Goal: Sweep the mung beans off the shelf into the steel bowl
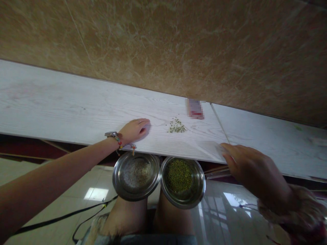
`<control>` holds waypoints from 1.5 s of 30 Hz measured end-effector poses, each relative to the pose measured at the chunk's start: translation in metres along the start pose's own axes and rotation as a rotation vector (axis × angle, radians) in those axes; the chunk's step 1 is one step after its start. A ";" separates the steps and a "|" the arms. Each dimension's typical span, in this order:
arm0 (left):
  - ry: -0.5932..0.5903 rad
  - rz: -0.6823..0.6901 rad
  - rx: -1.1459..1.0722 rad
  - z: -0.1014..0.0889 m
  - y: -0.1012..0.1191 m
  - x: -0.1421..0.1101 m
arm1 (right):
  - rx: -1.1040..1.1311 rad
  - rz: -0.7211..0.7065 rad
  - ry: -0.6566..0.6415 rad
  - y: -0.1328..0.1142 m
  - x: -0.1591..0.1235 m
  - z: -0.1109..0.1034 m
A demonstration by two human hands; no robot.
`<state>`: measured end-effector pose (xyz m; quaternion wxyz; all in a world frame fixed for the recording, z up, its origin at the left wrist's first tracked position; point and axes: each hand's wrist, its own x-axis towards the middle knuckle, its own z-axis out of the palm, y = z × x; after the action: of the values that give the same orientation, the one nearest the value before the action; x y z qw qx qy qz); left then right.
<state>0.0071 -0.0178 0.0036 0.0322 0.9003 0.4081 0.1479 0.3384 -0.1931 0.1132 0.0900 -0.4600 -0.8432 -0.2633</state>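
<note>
My left hand (133, 131) lies palm down on the white wood-grain table (107, 102), fingers stretched out and holding nothing. To its right is a small scatter of green mung beans (177, 126). My right hand (251, 165) is above the table's front edge, fingers pinched on a translucent, blurred thing (208, 148) whose kind I cannot make out. Two steel bowls rest over my knees below the edge. The left bowl (118, 189) holds fine whitish grains (136, 172); the right bowl (198, 197) holds many mung beans (178, 175).
A small packet (196, 109), pixelated, lies near the wall at the back. Behind the table rises a brown marbled wall (153, 44). A seam (219, 122) crosses the table at right. Dark cords (68, 211) hang at lower left above the tiled floor.
</note>
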 end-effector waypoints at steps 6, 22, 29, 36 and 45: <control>0.001 0.002 0.009 0.001 0.000 0.000 | 0.016 0.047 0.021 0.005 -0.017 -0.003; -0.001 -0.002 -0.002 -0.001 0.000 -0.001 | -0.061 -0.070 0.085 0.000 0.062 0.074; -0.003 -0.002 0.011 -0.002 0.002 -0.001 | -0.049 -0.204 0.147 -0.013 0.041 0.058; 0.008 0.006 0.017 -0.001 0.001 0.000 | 0.001 -0.269 0.141 -0.020 0.016 0.044; 0.023 0.018 0.004 0.000 -0.001 -0.001 | 0.081 -0.178 0.184 -0.015 0.015 0.040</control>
<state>0.0058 -0.0176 0.0027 0.0242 0.9023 0.4005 0.1575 0.3211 -0.1680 0.0798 0.1619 -0.3530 -0.8789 -0.2770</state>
